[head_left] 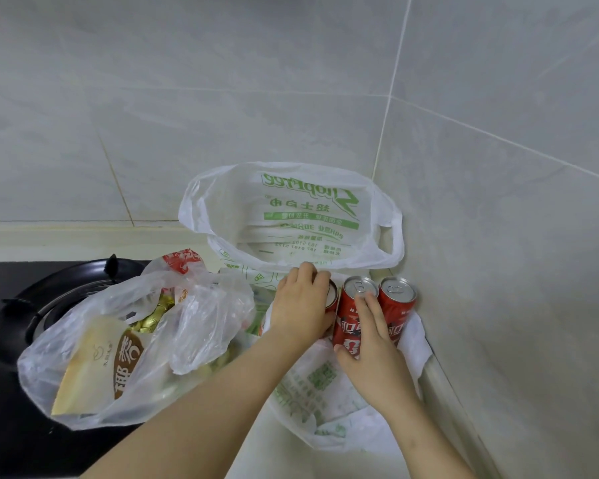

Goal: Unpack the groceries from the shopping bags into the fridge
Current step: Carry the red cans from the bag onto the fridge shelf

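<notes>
Three red cola cans stand upright in a row inside an open white shopping bag (291,216) with green print, in the corner of the counter. My left hand (301,305) wraps around the left can (332,299), which is mostly hidden. My right hand (370,337) grips the middle can (351,312) from the front. The right can (396,302) stands free against the wall. A clear plastic bag (125,340) to the left holds a bread packet (94,361) and gold-wrapped sweets (153,312).
A black gas hob (11,340) with a burner ring lies at the left, partly under the clear bag. Grey tiled walls (498,236) close the corner behind and to the right. Pale counter (277,454) shows near the bottom.
</notes>
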Demonstrator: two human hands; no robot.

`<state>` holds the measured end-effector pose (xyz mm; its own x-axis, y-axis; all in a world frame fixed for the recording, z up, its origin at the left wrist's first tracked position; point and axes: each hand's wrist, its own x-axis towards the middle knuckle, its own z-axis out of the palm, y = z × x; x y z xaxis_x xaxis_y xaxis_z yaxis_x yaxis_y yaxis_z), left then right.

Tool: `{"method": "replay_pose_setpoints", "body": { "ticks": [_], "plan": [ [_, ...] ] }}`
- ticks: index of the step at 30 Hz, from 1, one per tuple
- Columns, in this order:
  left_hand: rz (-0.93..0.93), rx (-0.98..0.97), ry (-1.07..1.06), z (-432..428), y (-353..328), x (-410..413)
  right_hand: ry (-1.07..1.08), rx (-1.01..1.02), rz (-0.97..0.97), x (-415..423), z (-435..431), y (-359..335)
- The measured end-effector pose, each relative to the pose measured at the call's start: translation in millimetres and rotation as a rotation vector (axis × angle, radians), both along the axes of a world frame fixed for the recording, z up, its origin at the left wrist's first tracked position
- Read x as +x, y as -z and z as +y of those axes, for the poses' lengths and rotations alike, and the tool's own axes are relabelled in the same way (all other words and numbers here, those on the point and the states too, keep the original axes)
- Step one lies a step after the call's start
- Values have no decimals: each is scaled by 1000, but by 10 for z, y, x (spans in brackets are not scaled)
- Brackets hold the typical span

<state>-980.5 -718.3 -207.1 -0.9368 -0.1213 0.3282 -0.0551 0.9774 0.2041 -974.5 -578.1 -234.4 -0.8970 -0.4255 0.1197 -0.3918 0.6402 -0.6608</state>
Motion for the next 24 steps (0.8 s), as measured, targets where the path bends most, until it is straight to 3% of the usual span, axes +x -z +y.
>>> {"method": "replay_pose_setpoints", "body": {
  "ticks": [6,14,24],
  "plan": [
    [-129,176,70,-43,12,123,-4,42,-17,7,23,-19],
    [-12,275,-34,-12,7,318,-12,16,-80,-3,47,-11],
    [-47,302,-58,-58,38,295,4,-124,-45,72,71,3]
  ]
}}
